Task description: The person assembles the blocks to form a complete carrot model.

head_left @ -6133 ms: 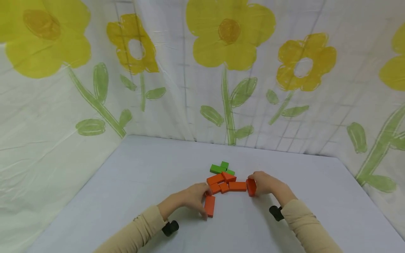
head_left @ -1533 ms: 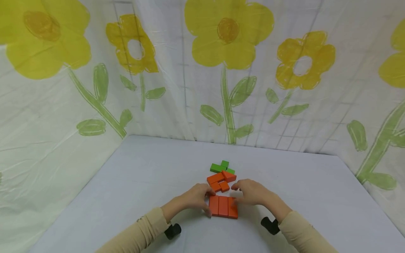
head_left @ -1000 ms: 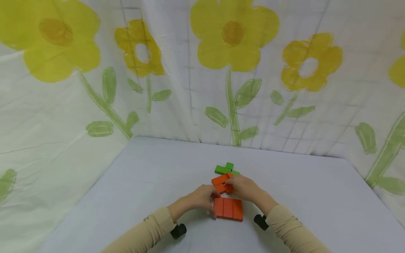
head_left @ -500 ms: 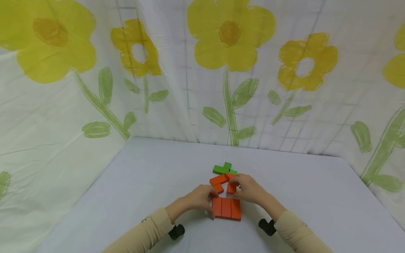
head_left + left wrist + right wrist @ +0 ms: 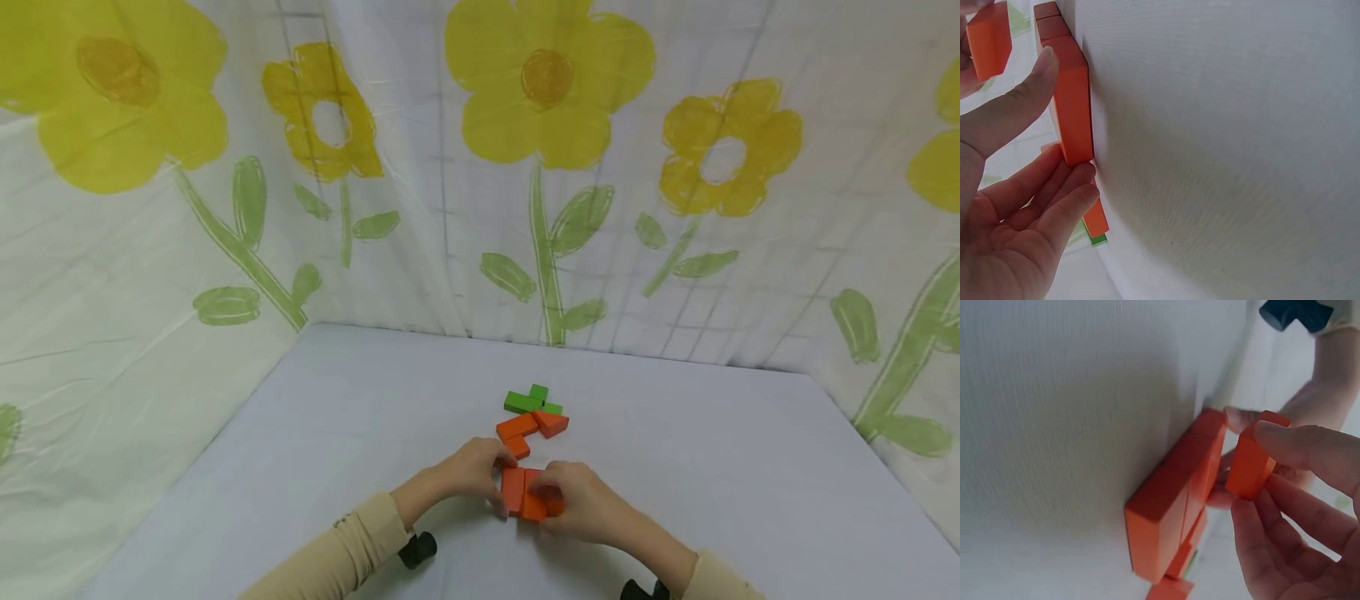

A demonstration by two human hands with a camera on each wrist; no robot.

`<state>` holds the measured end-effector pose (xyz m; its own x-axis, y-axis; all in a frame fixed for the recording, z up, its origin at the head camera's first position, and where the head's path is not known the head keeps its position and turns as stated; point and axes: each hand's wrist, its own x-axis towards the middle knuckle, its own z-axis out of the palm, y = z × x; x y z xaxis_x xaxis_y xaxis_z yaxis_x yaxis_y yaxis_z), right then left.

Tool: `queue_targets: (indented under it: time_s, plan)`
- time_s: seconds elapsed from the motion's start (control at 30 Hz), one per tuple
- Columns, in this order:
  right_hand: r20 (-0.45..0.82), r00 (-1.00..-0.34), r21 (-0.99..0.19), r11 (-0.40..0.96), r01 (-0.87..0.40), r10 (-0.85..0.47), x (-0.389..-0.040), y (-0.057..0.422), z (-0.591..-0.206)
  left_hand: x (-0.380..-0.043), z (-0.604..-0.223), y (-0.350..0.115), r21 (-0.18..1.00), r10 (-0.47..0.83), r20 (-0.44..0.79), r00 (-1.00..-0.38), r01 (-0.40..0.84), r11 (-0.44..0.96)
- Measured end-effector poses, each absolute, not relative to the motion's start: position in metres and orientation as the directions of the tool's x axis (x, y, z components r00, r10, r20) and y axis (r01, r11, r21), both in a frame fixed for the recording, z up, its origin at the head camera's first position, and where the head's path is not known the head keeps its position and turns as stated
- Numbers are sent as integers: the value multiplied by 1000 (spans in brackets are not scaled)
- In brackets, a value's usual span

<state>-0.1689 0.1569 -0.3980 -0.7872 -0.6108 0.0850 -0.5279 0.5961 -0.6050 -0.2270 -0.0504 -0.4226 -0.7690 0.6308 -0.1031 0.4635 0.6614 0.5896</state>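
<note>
Three flat red-orange blocks lie side by side in a row on the white table. My left hand (image 5: 472,471) spans the leftmost block (image 5: 512,490), thumb at its near end and fingers at its far end, as the left wrist view shows. My right hand (image 5: 585,504) pinches a smaller orange block (image 5: 1250,459) between thumb and fingers, raised above the row. In the head view this hand and its block partly cover the middle and right blocks of the row; the right wrist view shows the row's right-hand block (image 5: 1160,531) from its end.
Just beyond the row lie a long orange block (image 5: 517,427), an orange triangular block (image 5: 551,423) and a short orange block (image 5: 517,447). Several green blocks (image 5: 522,402) sit farther back. A flowered curtain (image 5: 420,208) hangs behind the table (image 5: 375,400).
The scattered long blocks have come together into a row at my left hand. Then my right hand took the small orange block from the group beyond and brought it nearer, over the row.
</note>
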Motion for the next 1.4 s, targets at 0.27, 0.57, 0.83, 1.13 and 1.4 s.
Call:
queue_targets:
  time_s: [0.27,0.57,0.83,1.13,1.4]
  plan:
    - [83,-756,-577,588,-567,-649,-158,145,-409,-224,-418,-50,608,623,-116,-774,441,661]
    - [30,-776,-557,635,-536,-630,-149,137,-416,-224,-418,-49,601,611,-119,-783,433,672]
    - [50,-784,-556,635,-536,-618,-146,138,-419,-223,-419,-48,589,612,-114,-783,443,676]
    - [-6,-836,-544,703,-458,-549,-146,142,-416,-223,-417,-49,593,609,-118,-784,436,677]
    - [50,-841,-524,703,-481,-539,-148,142,-420,-223,-418,-50,605,615,-114,-780,437,666]
